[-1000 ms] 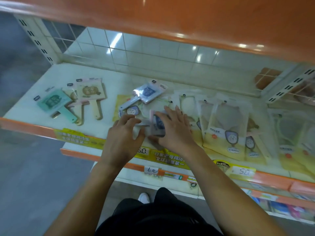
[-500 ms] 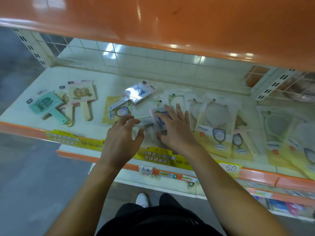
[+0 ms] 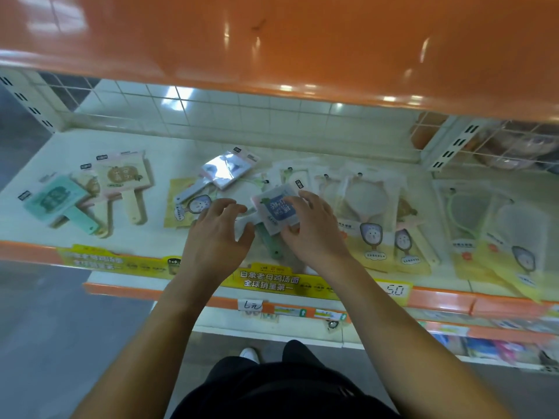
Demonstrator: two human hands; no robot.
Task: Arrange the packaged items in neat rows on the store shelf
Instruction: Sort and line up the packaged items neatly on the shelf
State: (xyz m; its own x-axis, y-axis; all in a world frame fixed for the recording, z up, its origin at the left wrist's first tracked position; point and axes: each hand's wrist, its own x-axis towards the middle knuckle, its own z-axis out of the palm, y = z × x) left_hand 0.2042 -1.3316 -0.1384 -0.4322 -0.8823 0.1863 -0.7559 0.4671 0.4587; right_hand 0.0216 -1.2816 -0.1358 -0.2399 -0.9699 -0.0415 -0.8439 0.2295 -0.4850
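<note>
A packaged hand mirror with a blue face and green handle [image 3: 276,210] lies near the shelf's front middle. My right hand [image 3: 314,228] grips its right side, fingers over the top edge and thumb at the lower edge. My left hand [image 3: 216,237] hovers just left of it with fingers loosely curled, holding nothing. A silvery packaged mirror [image 3: 222,173] lies tilted behind my hands. A teal mirror [image 3: 57,201] and a cream mirror [image 3: 127,179] lie at the left. Yellow-and-clear packets [image 3: 366,216] overlap in a row to the right.
The white shelf [image 3: 181,146] has a wire grid back and an orange front lip [image 3: 27,252] with yellow price strips. An orange shelf [image 3: 302,40] overhangs closely above. A wire divider [image 3: 484,143] bounds the right end. More packets [image 3: 499,231] lie far right.
My right hand has closed around the blue-faced mirror and turned it so its face shows more. My left hand stays beside it. The view has dipped lower under the upper shelf.
</note>
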